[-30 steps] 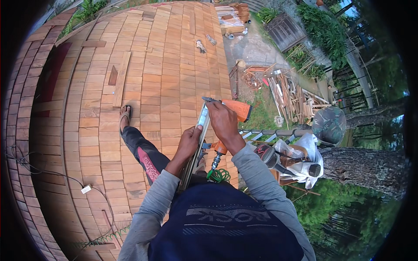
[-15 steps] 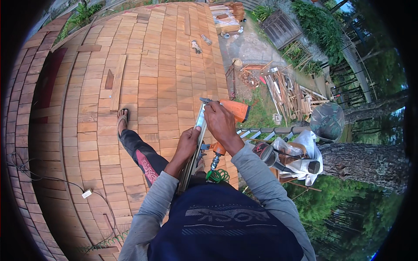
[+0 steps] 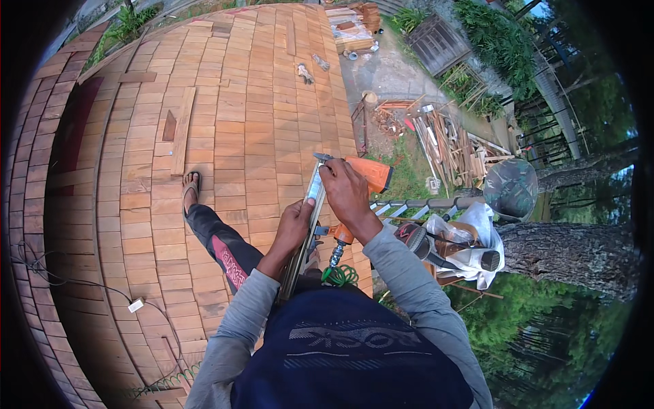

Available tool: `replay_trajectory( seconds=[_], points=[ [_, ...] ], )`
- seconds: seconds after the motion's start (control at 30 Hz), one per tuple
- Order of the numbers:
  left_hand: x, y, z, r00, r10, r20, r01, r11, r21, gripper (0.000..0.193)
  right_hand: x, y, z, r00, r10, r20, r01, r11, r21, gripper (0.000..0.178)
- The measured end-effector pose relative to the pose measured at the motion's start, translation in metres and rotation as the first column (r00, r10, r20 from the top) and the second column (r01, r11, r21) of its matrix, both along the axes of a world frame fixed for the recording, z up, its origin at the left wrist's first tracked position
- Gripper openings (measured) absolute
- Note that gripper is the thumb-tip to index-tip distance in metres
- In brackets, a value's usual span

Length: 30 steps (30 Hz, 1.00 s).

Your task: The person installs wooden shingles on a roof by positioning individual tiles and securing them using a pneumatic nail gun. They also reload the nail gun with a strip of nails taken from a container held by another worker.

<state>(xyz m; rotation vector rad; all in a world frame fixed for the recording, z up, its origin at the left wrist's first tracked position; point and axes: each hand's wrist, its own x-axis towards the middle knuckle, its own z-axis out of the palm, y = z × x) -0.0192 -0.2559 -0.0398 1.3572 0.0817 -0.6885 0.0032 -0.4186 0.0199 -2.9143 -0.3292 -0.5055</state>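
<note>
**A:** Head view: a person sits on a wooden shingle roof [image 3: 225,129], both hands on an orange nail gun [image 3: 364,174] near the roof's right edge. What are the hands doing?

**B:** The right hand [image 3: 347,191] has its fingers clamped over the gun's body. The left hand [image 3: 296,225] has its fingers wrapped round a long metal strip [image 3: 306,225], apparently the gun's magazine.

**A:** Which way does the tool lie?

**B:** The strip's long axis runs from near the lap to far, its far end meeting the gun under the right hand. The orange body points right, toward the ground. An air fitting [image 3: 338,245] and a green coiled hose [image 3: 338,275] hang below.

**A:** Doing this well?

**B:** Judging by the grip: hold the strip in line with its track, keep the nose turned away from the outstretched leg [image 3: 218,238], and steady the gun.

**A:** Around them?

**B:** A ladder [image 3: 429,204] at the eave, scrap timber [image 3: 443,140] below.
</note>
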Motion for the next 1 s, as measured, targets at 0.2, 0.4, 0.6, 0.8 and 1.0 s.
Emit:
replay_trajectory(
  seconds=[0.2, 0.4, 0.6, 0.8, 1.0],
  points=[
    [-0.001, -0.001, -0.002, 1.000, 0.002, 0.005, -0.002, 1.000, -0.016, 0.043, 0.000, 0.002, 0.008, 0.999, -0.018, -0.037, 0.017, 1.000, -0.024, 0.016],
    [-0.003, -0.001, 0.002, 1.000, -0.001, -0.029, 0.000, 1.000, -0.019, 0.041, 0.006, 0.006, 0.011, 0.998, -0.022, -0.064, 0.011, 0.988, -0.156, 0.013],
    [-0.002, 0.001, -0.004, 1.000, -0.002, 0.002, 0.002, 1.000, -0.021, 0.041, 0.008, 0.008, 0.019, 0.999, 0.002, -0.053, -0.014, 0.971, -0.239, 0.013],
    [-0.001, 0.003, 0.000, 1.000, -0.001, 0.012, 0.001, 0.999, -0.041, 0.041, 0.010, 0.004, 0.025, 0.997, 0.074, 0.022, -0.065, 0.956, -0.285, 0.015],
    [-0.001, 0.006, 0.005, 1.000, 0.014, 0.010, -0.013, 0.999, -0.040, 0.040, 0.007, -0.003, 0.019, 0.985, 0.154, 0.081, -0.123, 0.944, -0.306, 0.018]
  ],
)
